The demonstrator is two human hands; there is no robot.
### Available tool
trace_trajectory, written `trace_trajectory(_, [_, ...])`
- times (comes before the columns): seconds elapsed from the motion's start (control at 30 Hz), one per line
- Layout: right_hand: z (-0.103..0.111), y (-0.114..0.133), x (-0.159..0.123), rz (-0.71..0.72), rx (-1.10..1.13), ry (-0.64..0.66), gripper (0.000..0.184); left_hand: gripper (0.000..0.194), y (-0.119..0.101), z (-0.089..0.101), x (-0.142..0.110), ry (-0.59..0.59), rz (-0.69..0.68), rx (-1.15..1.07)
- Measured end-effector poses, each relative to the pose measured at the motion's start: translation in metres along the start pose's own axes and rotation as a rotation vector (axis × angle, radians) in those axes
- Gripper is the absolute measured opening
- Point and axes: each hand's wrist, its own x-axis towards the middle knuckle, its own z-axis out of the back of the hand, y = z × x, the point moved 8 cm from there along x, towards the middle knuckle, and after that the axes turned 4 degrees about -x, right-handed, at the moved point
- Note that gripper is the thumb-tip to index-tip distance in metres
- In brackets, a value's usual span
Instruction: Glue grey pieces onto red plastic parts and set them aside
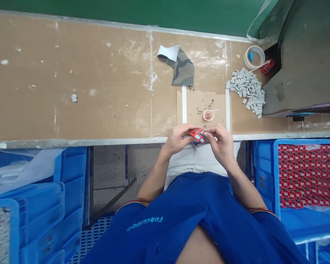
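Observation:
Just off the table's front edge, a red toy car with pale windows is pinched in my left hand. At the car's right end my right hand is closed, thumb and forefinger on a small light-grey piece against the car. How that piece sits in the car is too small to tell. Ahead of my hands, on a taped cardboard sheet, stands a small round cup of reddish-brown content with a thin stick across it. Dark crumbs lie around the cup.
A camouflage cloth strip lies farther back. To the right are a heap of grey rectangular pieces, a tape roll, another red car and a metal box. Blue crates flank me; the right crate holds rows of red cars.

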Motion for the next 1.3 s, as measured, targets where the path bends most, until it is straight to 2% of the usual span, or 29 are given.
trace_trajectory(0.1, [0.001,0.009,0.0,0.069,-0.148,0.032,0.011,0.027,-0.006,-0.001,0.001,0.022,-0.057,0.094])
trace_trajectory(0.27, [-0.005,0.026,0.002,0.2,-0.391,0.2,0.023,0.023,-0.012,-0.003,0.0,0.073,-0.144,0.232])
trace_trajectory(0.37, [-0.007,0.027,-0.003,0.224,-0.458,0.219,0.025,0.022,-0.013,-0.005,0.0,0.096,-0.162,0.256])
trace_trajectory(0.47, [-0.006,0.02,-0.012,0.184,-0.406,0.201,0.02,0.023,-0.015,-0.005,0.0,0.107,-0.183,0.269])
trace_trajectory(0.63, [0.001,0.003,-0.018,0.067,-0.138,0.115,0.015,0.028,-0.018,-0.006,0.001,0.137,-0.233,0.219])
trace_trajectory(0.77, [0.0,-0.002,-0.015,0.035,-0.062,0.081,0.014,0.041,-0.012,-0.004,0.001,0.074,-0.183,0.131])
trace_trajectory(0.87, [0.002,0.0,-0.014,0.058,-0.075,-0.04,0.012,0.058,-0.008,-0.001,0.001,0.003,-0.15,0.111])
trace_trajectory(0.93, [0.001,0.004,-0.014,0.098,-0.107,-0.079,0.011,0.054,-0.008,0.0,0.001,-0.025,-0.147,0.158])
trace_trajectory(1.1, [-0.002,0.014,-0.014,0.201,-0.234,-0.025,0.014,0.044,-0.019,-0.003,0.002,0.01,-0.206,0.172])
trace_trajectory(1.3, [-0.003,0.016,-0.015,0.251,-0.286,0.007,0.014,0.039,-0.018,-0.006,0.0,0.055,-0.165,0.116])
